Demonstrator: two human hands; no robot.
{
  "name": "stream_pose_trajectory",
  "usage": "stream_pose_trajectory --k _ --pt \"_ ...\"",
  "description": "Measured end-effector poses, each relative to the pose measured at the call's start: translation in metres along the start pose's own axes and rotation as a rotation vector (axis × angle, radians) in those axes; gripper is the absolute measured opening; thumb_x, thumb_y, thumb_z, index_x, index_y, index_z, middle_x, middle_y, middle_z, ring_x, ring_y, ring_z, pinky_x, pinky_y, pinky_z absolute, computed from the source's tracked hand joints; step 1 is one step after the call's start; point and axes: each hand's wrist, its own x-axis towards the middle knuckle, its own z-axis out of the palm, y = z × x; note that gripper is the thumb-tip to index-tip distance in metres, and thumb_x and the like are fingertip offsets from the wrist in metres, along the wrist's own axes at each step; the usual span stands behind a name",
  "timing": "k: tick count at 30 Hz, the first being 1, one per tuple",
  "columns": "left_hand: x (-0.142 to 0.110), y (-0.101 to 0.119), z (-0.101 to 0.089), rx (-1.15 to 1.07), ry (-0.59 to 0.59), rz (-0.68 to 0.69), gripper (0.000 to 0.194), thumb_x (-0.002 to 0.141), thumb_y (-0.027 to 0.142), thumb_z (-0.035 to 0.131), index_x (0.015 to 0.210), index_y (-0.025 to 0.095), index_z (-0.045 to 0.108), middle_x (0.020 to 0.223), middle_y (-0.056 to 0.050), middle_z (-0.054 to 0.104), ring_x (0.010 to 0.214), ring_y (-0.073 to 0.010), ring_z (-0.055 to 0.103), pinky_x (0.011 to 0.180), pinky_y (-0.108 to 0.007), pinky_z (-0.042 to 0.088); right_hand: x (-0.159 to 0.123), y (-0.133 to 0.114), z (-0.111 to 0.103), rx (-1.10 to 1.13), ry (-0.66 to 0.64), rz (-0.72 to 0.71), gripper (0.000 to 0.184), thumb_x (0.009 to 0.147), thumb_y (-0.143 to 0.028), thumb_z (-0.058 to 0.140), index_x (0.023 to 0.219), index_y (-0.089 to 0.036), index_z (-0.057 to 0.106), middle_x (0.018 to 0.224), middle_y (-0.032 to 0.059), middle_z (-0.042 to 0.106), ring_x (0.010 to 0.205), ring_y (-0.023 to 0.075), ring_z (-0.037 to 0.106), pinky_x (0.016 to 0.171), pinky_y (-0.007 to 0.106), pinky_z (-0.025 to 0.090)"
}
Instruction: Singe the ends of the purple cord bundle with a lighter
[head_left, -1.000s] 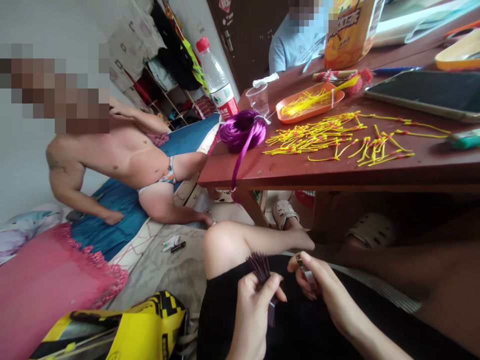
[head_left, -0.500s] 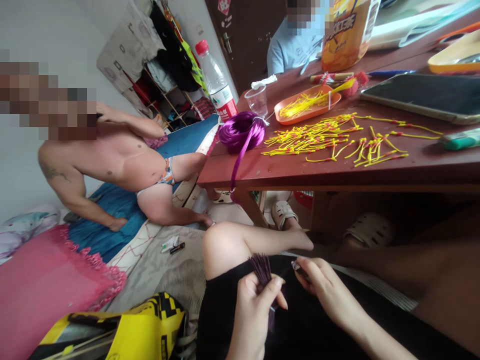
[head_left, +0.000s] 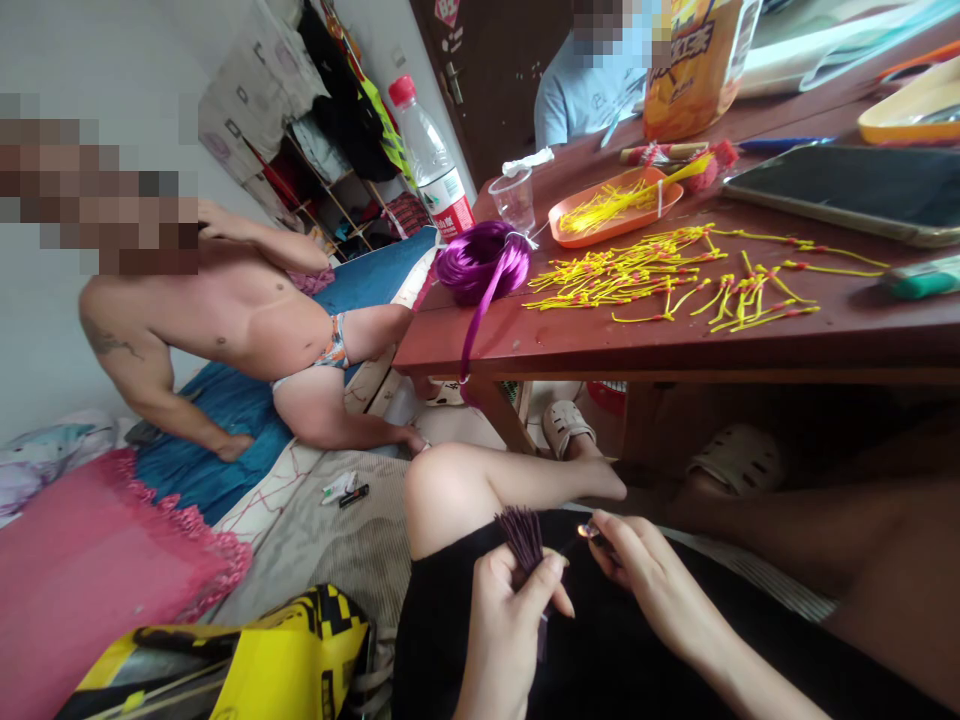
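My left hand (head_left: pixel 517 600) is closed around a bundle of dark purple cords (head_left: pixel 521 530), whose cut ends fan out above the fingers and whose lower part shows below. One thin strand seems to stick out from its fingertips to the right. A lighter (head_left: pixel 594 537) is gripped in my right hand (head_left: pixel 645 560), mostly hidden by the fingers. A small flame (head_left: pixel 583 531) burns at its tip, close to that strand. Both hands are over my lap, on black cloth (head_left: pixel 450 620).
On the red-brown table (head_left: pixel 570 345) lie yellow knotted cords (head_left: pixel 637 270), a purple cord coil (head_left: pixel 480 262), an orange tray (head_left: pixel 570 235), a phone (head_left: pixel 847 190) and bottles (head_left: pixel 431 165). A yellow bag (head_left: pixel 277 660) stands lower left. One person (head_left: pixel 255 300) sits left, another (head_left: pixel 585 90) behind the table.
A flame now shows at the lighter's tip, where none was visible before. My right hand has shifted very slightly to the left; the left hand stays nearly still.
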Motion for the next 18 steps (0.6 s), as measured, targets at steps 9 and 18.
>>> stream_pose_trajectory --k 9,18 --pt "0.000 -0.004 0.002 -0.143 0.016 -0.054 0.021 0.068 0.031 0.066 0.058 0.012 0.063 0.050 -0.002 0.060 0.054 -0.0129 0.052 0.058 -0.022 0.039 -0.001 -0.008 0.012 0.268 -0.152 -0.042 0.031 0.061 -0.044 0.068 0.064 -0.014 0.059 0.053 -0.0004 0.053 0.053 0.0125 0.043 0.055 0.025 0.036" --pt "0.002 -0.010 -0.005 -0.155 0.078 -0.062 0.022 0.071 0.032 0.064 0.058 0.014 0.060 0.058 -0.001 0.057 0.063 -0.0128 0.050 0.062 -0.022 0.039 0.004 0.003 0.003 0.133 -0.132 0.000 0.034 0.075 -0.049 0.051 0.066 -0.017 0.050 0.050 -0.0072 0.030 0.045 0.0076 0.024 0.042 0.021 0.020"
